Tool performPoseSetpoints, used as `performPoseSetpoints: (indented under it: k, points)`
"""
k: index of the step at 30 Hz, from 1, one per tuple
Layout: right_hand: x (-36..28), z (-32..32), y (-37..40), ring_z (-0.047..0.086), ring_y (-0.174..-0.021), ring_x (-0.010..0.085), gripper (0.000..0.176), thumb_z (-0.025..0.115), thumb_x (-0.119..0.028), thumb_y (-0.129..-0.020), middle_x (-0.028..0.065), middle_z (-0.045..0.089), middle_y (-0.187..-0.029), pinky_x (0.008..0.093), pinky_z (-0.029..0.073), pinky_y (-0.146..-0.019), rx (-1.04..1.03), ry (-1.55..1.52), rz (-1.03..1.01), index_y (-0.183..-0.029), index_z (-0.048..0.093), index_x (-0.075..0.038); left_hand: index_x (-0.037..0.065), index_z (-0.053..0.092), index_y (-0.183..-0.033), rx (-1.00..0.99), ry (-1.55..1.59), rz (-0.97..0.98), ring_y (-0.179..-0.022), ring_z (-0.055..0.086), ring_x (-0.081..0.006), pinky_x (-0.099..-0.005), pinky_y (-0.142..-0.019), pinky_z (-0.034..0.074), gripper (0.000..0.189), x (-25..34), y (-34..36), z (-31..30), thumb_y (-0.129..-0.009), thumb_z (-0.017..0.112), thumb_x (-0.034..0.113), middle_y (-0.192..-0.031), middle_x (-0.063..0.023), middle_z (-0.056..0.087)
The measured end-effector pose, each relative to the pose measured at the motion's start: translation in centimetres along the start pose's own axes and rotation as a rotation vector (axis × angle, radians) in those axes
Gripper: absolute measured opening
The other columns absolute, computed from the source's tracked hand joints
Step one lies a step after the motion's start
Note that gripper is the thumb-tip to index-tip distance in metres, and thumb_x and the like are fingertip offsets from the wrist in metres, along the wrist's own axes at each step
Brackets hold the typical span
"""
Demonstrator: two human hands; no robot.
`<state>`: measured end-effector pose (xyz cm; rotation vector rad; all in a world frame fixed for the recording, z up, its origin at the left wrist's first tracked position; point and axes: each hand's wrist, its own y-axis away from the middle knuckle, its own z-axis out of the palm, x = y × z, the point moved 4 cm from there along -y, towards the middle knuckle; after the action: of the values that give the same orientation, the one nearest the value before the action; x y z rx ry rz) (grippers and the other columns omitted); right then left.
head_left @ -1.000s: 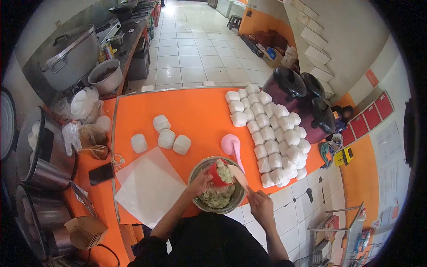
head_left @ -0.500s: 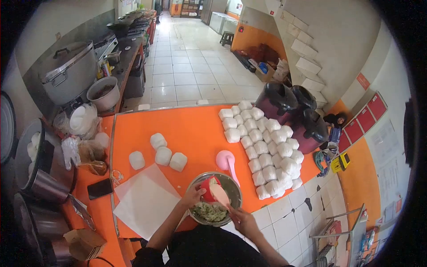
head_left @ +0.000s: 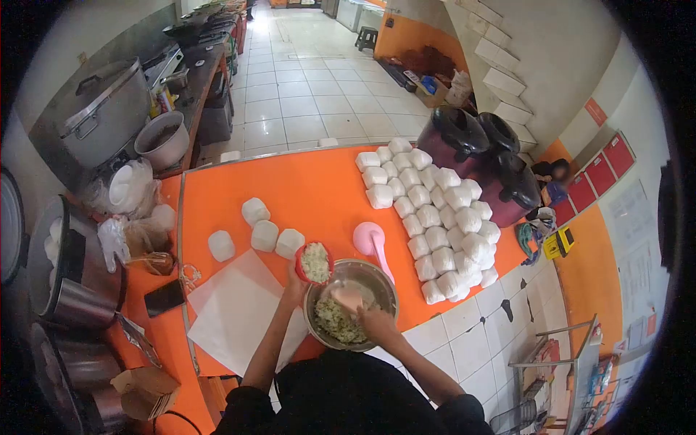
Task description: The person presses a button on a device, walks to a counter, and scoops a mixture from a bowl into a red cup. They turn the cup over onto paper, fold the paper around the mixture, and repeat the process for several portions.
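Note:
My left hand [head_left: 293, 286] is closed round a small red cup [head_left: 331, 265], tilted toward me and full of pale rice with green bits [head_left: 315, 262]. It is held above the left rim of a metal bowl [head_left: 392, 284]. My right hand [head_left: 377, 326] grips a pale pink rice paddle [head_left: 347, 298], its blade down inside the bowl. More of the green-flecked rice [head_left: 335, 323] lies in the bowl's lower left. A pink ladle [head_left: 369, 238] rests just beyond the bowl. White paper sheets [head_left: 239, 312] lie left of my left forearm.
White wrapped packets [head_left: 435, 237] are piled at the table's right; several more [head_left: 264, 235] sit beyond the paper. Dark lidded containers [head_left: 507, 192] stand at the back right. A phone [head_left: 165, 298], plastic bags and large pots line the left. A person [head_left: 554, 174] is at the far right.
My left hand has lifted the red cup out of the bowl, up and left. My right hand has moved the paddle from the cup down into the bowl.

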<state>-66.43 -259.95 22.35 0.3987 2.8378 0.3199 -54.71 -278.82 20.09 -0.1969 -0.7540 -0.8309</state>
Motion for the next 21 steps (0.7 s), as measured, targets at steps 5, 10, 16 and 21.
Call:
performPoseSetpoints:
  k: [5,10,16,21]
  points:
    - [3.2,-5.7,0.4,0.063,-0.067,0.0287,0.026,0.049,-0.024,-0.086,0.0189,0.062,-0.069,0.0395,0.049,-0.061,-0.03,-0.392,-0.009,-0.09,0.065,-0.004,0.01,0.041,-0.126,0.027,0.03,0.125,-0.107,0.053,-0.0221,-0.0406,-0.091,0.043,0.068,-1.1,-1.1,-3.8,-0.087,0.021,0.062,-0.119,-0.0088,0.052]
    - [4.8,-5.1,0.4,0.055,-0.049,0.0133,0.03,0.048,-0.027,-0.088,0.0075,0.058,-0.058,0.0292,0.044,-0.045,-0.307,-0.569,0.256,-0.084,0.065,-0.003,0.01,0.043,-0.124,0.214,0.142,0.04,-0.107,0.053,-0.0236,-0.0403,-0.09,0.045,0.067,-2.1,0.1,-2.6,-0.087,0.02,0.061,-0.117,-0.0087,0.053]
    - [4.0,0.2,-1.8,0.037,-0.039,0.0048,0.036,0.048,-0.033,-0.09,-0.0035,0.046,-0.052,0.0217,0.028,-0.037,-0.164,-0.918,0.096,-0.072,0.061,-0.005,0.01,0.044,-0.124,0.052,0.237,0.032,-0.107,0.053,-0.0234,-0.0404,-0.09,0.045,0.067,-2.4,0.1,-1.5,-0.086,0.023,0.061,-0.119,-0.0085,0.053]
    - [3.9,1.0,-1.2,0.034,-0.04,0.0015,0.031,0.048,-0.03,-0.092,-0.0049,0.045,-0.054,0.0182,0.023,-0.036,-0.232,-1.307,0.21,-0.081,0.062,-0.005,0.01,0.043,-0.123,-0.002,0.36,0.011,-0.107,0.052,-0.023,-0.0417,-0.094,0.041,0.065,-0.1,1.1,1.0,-0.088,0.02,0.06,-0.117,-0.0094,0.053]
